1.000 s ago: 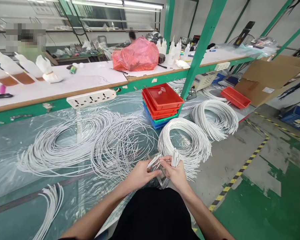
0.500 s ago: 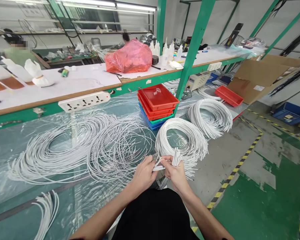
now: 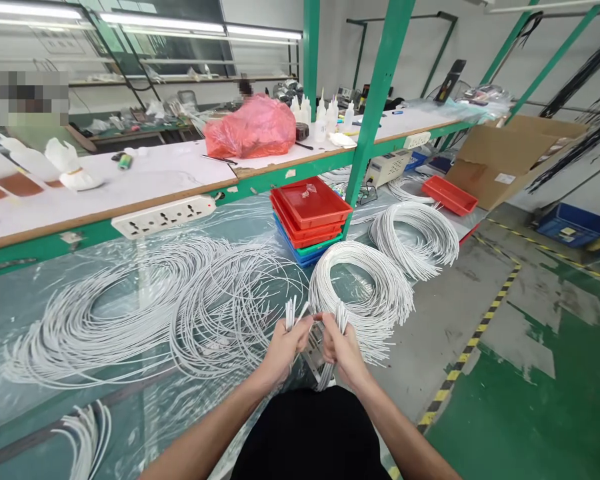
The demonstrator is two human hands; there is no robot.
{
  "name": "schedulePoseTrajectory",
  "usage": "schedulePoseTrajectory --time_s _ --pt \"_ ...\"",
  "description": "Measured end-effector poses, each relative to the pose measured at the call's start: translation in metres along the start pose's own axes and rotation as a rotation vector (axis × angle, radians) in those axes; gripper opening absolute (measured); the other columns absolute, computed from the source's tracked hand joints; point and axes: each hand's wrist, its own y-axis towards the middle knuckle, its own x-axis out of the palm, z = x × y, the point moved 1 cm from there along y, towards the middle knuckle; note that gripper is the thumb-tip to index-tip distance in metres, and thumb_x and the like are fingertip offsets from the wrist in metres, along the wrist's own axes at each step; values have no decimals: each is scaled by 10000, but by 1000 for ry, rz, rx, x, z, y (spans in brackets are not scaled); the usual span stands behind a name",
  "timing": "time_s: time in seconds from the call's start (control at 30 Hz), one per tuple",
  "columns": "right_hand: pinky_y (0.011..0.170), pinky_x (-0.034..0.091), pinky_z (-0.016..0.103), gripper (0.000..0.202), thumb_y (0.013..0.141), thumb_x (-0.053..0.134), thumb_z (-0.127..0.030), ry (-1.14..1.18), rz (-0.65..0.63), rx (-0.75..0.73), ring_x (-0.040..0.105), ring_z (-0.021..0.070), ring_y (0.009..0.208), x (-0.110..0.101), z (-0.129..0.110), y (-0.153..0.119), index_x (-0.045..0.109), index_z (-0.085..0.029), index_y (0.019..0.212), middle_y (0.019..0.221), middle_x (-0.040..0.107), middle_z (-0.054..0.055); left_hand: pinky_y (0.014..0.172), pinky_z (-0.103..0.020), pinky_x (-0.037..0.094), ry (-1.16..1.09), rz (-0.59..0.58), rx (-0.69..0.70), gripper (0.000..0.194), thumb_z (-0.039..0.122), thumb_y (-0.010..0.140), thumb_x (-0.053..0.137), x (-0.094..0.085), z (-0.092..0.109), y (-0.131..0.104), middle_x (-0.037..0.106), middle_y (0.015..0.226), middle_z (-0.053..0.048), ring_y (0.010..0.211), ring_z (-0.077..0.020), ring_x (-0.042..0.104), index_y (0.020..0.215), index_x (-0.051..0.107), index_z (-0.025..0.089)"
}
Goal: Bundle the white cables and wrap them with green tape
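Note:
My left hand is closed round a small bunch of white cables, whose ends stick up above the fingers. A second bunch of white cables stands in my right hand, also closed. The two hands nearly meet at the thumbs and forefingers. Below and between them a metal object shows in part; I cannot make out what it is. Just beyond my right hand lies a neat coil of white cables. Looser coiled cables spread out to the left of my left hand.
Stacked red, green and blue trays stand behind the coils. Another cable coil and a red tray lie further right. A green post rises from the bench. A short cable bunch lies at lower left. One person sits across.
My left hand has turned, and cable ends now stand upright in it. The cables that ran across between my hands are now in two separate bunches. The view has shifted slightly.

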Motion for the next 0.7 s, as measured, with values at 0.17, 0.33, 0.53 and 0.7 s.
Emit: schedulePoseTrajectory --time_s 0.17,0.33,0.53,0.7 --pt "394 145 197 369 719 661 -322 -26 -56 3 119 52 414 10 17 4 563 -182 1046 484 242 -153 747 -290 477 -61 160 57 444 413 885 460 1 13 5 388 542 17 614 -141 507 519 301 218" --pt "372 151 189 372 646 603 -189 -119 -100 -36 169 43 408 10 19 12 527 -194 1010 529 301 -137 926 -322 469 123 106 197 406 402 925 415 0 6 7 670 883 -76 982 -216 620 594 517 191" --pt "370 196 189 261 639 600 -155 -217 -197 -53 205 47 413 4 23 15 521 -200 884 517 286 -130 1056 -367 406 185 151 201 420 367 933 399 -4 9 7 658 1258 -93 1145 -240 587 678 669 171" --pt "355 180 191 239 717 666 -224 -264 -309 7 162 48 414 3 22 14 572 -180 932 503 248 -137 953 -337 480 86 125 131 402 371 910 430 -5 12 14 681 1211 -102 958 -209 655 629 625 159"
